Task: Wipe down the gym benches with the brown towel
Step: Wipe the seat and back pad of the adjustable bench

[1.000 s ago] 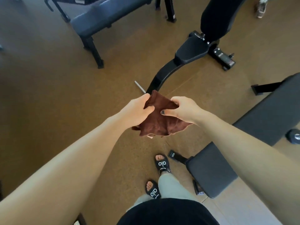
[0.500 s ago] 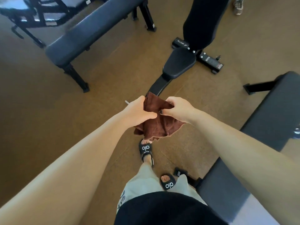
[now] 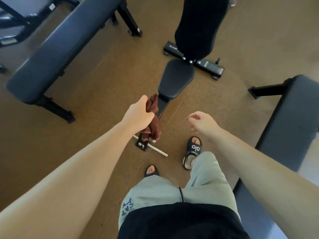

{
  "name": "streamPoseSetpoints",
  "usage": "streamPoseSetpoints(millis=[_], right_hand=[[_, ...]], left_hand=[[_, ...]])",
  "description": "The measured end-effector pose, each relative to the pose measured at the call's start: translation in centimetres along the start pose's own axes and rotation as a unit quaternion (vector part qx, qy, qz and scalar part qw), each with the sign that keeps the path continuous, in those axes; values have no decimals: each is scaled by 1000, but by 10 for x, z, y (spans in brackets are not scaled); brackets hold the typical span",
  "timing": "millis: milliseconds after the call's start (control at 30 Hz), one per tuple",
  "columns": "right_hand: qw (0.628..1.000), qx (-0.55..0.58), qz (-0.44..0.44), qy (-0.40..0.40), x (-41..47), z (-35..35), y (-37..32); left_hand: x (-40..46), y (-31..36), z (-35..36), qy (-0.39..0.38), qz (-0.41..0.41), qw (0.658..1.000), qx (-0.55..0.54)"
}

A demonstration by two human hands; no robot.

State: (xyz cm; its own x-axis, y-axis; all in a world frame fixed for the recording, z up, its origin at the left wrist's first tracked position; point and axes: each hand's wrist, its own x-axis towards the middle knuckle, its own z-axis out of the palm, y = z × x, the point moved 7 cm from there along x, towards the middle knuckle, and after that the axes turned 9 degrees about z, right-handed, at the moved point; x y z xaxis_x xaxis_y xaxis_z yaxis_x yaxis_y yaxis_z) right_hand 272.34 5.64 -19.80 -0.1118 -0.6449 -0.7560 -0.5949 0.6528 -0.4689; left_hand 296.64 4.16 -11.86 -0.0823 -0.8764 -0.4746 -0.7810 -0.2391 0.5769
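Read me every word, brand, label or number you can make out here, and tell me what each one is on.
"alo": white letters across the strap of the black sandal.
White lettering on the adjustable bench's base bar: upside down and blurred, not readable.
Sticker on that bar: too small to read.
Blue print on the grey trousers: partly hidden, not readable.
White marks on the bench's front foot plate: too small.

Arms were bare; black top (image 3: 181,221), grey-green trousers (image 3: 203,178) with leg print, black slides (image 3: 192,150) marked "alo".

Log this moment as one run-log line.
left hand: grips brown towel | right hand: free | adjustable bench: ahead, unwiped
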Motion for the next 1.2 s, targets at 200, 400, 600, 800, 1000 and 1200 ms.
streamPoseSetpoints(millis=[200,400,600,800,1000,1200], right_hand=[[988,131,71,-40,137,-46,-18],[981,135,109,-81,281,-82,-29],[966,199,147,-79,398,-74,-26],[967,221,122,33,509,-33,-12],[955,265,7,130,601,8,7],[914,359,-71,174,626,23,6]], left_hand=[[130,6,16,35,-88,995,21],[260,10,51,64,-182,981,-26],[355,2,47,236,-96,956,147],[455,-21,173,118,41,937,326],[525,-60,264,118,68,941,311],[553,-101,279,169,33,927,332]])
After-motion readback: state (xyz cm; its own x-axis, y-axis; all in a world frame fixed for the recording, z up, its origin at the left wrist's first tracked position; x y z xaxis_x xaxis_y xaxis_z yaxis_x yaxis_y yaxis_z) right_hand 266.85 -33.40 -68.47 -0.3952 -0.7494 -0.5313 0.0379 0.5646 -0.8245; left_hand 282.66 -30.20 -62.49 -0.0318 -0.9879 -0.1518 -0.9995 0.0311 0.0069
